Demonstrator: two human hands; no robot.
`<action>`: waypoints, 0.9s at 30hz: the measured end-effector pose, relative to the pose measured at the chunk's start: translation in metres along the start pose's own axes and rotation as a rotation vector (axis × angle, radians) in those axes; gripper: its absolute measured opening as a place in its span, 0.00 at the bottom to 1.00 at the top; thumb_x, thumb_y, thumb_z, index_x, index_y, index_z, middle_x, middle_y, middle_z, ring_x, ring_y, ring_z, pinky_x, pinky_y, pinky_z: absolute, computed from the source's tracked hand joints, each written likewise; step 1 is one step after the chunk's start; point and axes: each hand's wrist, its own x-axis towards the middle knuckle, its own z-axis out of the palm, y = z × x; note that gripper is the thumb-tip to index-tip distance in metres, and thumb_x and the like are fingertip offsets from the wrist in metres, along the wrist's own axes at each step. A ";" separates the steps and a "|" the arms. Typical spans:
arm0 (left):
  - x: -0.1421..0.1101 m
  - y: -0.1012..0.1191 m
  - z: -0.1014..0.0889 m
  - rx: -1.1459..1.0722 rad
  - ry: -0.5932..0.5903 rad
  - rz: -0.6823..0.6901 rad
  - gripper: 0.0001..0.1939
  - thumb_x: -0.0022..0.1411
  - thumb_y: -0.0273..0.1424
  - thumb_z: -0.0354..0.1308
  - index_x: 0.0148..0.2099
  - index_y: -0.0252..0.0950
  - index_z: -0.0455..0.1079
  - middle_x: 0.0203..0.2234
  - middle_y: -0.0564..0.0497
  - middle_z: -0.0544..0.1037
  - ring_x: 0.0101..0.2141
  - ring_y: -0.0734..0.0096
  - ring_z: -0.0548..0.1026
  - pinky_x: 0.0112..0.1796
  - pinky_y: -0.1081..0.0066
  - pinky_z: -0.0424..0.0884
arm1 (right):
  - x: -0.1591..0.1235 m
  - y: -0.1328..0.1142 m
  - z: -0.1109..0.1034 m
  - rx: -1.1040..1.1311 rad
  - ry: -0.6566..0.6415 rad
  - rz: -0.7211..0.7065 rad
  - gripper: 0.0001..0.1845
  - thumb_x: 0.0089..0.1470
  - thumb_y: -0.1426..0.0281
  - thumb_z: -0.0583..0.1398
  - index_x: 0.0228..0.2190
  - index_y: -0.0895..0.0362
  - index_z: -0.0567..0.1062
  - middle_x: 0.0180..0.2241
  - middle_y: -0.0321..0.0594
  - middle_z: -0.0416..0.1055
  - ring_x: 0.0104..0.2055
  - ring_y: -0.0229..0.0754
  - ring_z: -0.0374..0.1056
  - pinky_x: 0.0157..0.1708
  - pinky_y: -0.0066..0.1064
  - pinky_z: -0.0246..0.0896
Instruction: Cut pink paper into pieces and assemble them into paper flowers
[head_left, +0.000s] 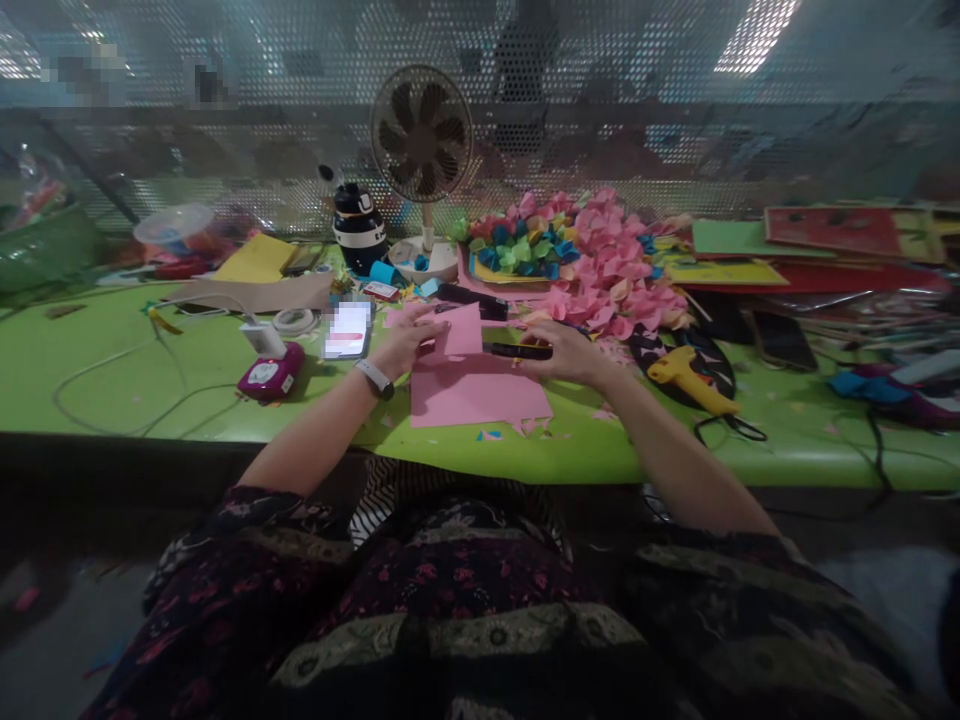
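Observation:
My left hand (409, 342), with a watch on its wrist, is closed on a small piece of pink paper (463, 330), thumb on top. Beneath it a larger pink sheet (476, 392) lies flat on the green table, its lower right edge cut unevenly. My right hand (562, 350) is closed around a long black tool (514, 351), whose tip points left towards the small paper. Its exact kind is too blurred to make out. Just beyond my hands lies another black object (476, 300).
Folded pink paper pieces (600, 265) are heaped behind my right hand, beside green and blue ones (521, 245). A fan (422, 135) and a black bottle (358, 230) stand at the back. Left is a phone (349, 330); right, a yellow glue gun (690, 378) with a cord.

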 end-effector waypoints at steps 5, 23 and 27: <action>-0.001 -0.004 0.008 -0.072 -0.056 -0.121 0.07 0.57 0.25 0.69 0.37 0.33 0.74 0.27 0.51 0.79 0.25 0.74 0.76 0.26 0.73 0.76 | 0.001 -0.005 0.003 -0.017 0.091 -0.018 0.14 0.50 0.59 0.65 0.37 0.54 0.77 0.41 0.47 0.76 0.44 0.53 0.71 0.45 0.42 0.66; -0.008 -0.007 0.016 -0.201 -0.068 -0.062 0.20 0.51 0.16 0.72 0.32 0.36 0.63 0.29 0.49 0.82 0.33 0.71 0.82 0.49 0.64 0.80 | -0.003 -0.011 0.001 -0.057 0.101 0.016 0.19 0.53 0.57 0.64 0.42 0.55 0.79 0.46 0.49 0.77 0.47 0.55 0.73 0.47 0.43 0.67; -0.008 -0.005 0.018 -0.204 -0.047 -0.116 0.10 0.55 0.21 0.71 0.33 0.31 0.71 0.30 0.46 0.82 0.35 0.67 0.82 0.50 0.60 0.79 | -0.004 -0.011 0.002 -0.065 0.120 0.003 0.19 0.52 0.58 0.65 0.44 0.55 0.79 0.47 0.49 0.77 0.48 0.55 0.73 0.48 0.44 0.67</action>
